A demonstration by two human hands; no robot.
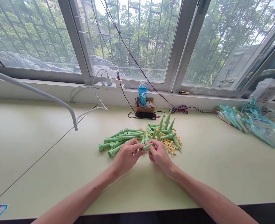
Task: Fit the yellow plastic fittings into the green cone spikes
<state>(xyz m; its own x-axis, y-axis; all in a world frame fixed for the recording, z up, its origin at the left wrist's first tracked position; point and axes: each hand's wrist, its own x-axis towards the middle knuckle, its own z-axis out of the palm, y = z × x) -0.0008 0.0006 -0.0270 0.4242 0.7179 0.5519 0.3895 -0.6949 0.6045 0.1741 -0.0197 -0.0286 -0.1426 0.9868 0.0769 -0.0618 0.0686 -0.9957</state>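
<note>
Between my hands is a green plastic spike point(147, 147), its pointed end toward the right. My left hand point(129, 153) is closed on it, thumb and fingers pinching its wider end. My right hand point(159, 154) is closed at the spike's right side, fingers curled; what it holds is hidden. Left of centre lies a pile of green spikes point(115, 143) with ribbed caps. Behind my right hand more green spikes point(167, 121) stand or lean among small yellow plastic pieces point(171, 145).
A blue bottle point(142, 93) stands in a small cardboard box point(144, 109) behind a phone point(145, 115). Bagged teal plastic items point(251, 119) lie at the right. A white curved tube point(58, 96) crosses the left side. Cables point(180, 109) run along the sill.
</note>
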